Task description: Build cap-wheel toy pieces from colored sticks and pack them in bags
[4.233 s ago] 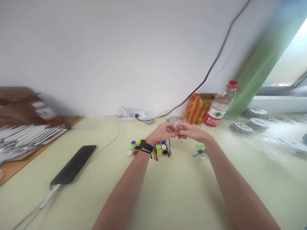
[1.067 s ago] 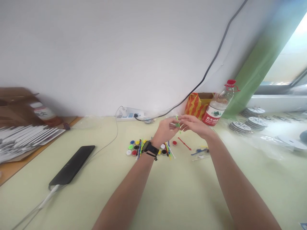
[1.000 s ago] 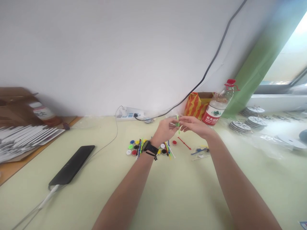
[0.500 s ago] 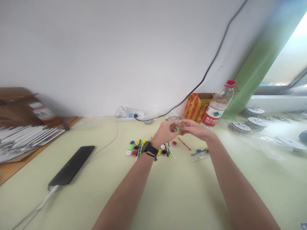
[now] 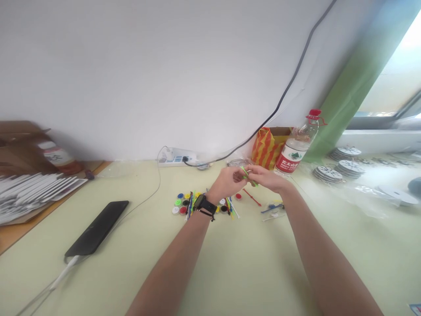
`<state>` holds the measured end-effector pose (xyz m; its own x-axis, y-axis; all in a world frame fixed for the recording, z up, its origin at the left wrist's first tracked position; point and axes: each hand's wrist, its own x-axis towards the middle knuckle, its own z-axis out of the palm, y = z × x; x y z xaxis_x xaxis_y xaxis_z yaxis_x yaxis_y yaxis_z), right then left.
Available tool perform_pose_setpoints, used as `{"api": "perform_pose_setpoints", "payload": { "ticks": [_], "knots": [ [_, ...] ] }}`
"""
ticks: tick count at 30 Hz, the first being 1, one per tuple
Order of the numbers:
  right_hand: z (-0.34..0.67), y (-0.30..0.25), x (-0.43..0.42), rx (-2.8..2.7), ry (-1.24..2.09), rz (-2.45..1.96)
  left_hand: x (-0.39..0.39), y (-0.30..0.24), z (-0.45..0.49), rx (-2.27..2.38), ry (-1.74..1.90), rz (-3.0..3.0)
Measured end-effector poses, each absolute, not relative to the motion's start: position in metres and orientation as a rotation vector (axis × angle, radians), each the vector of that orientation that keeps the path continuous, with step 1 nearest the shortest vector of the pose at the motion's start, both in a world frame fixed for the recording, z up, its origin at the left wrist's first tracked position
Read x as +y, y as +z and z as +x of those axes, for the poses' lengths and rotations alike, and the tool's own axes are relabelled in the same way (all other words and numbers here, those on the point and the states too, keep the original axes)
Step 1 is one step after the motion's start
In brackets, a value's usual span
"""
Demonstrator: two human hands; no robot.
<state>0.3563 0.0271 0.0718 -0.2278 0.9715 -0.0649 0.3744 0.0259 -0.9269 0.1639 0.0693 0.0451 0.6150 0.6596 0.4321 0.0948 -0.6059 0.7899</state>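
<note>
Above the far middle of the table, my left hand (image 5: 226,182) and my right hand (image 5: 265,179) meet, fingers bent and closed on a thin green plastic stick (image 5: 244,171). The stick slants down to the right, partly hidden by the fingers. Beneath my left wrist lie several round coloured discs (image 5: 178,202) and a spread of thin coloured sticks (image 5: 232,208). A red stick with wider ends (image 5: 251,197) lies below my right hand, beside a red disc (image 5: 238,196). Farther right are blue and clear pieces (image 5: 272,208).
At the back stand a large water bottle (image 5: 291,151), a red-and-yellow striped bag (image 5: 263,147) and a power strip (image 5: 176,158). A black phone (image 5: 98,228) lies left on its charging cable. Stacks of round pieces (image 5: 328,173) sit right; white papers (image 5: 36,193) lie far left.
The green stick has turned from nearly upright to a slant down to the right between my fingers. My hands have stayed in almost the same place.
</note>
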Motion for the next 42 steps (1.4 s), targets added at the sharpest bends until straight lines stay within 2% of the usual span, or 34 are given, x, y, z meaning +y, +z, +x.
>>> {"api": "perform_pose_setpoints", "payload": {
  "ticks": [6, 13, 24, 35, 42],
  "knots": [
    [0.370, 0.065, 0.031, -1.899, 0.834, -1.793, 0.057, 0.041, 0.173, 0.675, 0.825, 2.298],
    [0.408, 0.065, 0.023, -1.908, 0.951, -2.033, 0.051, 0.029, 0.174, 0.738, 0.504, 2.455],
    [0.462, 0.069, -0.001, -1.795, 1.214, -2.376, 0.066, 0.029, 0.161, 0.834, 0.555, 2.443],
    [0.481, 0.056, 0.004, -1.605, 1.146, -2.411, 0.079, 0.036, 0.149, 0.837, 0.619, 2.401],
    [0.480, 0.063, 0.000, -1.590, 1.114, -2.427, 0.065, 0.036, 0.158, 0.819, 0.526, 2.423]
  ]
}}
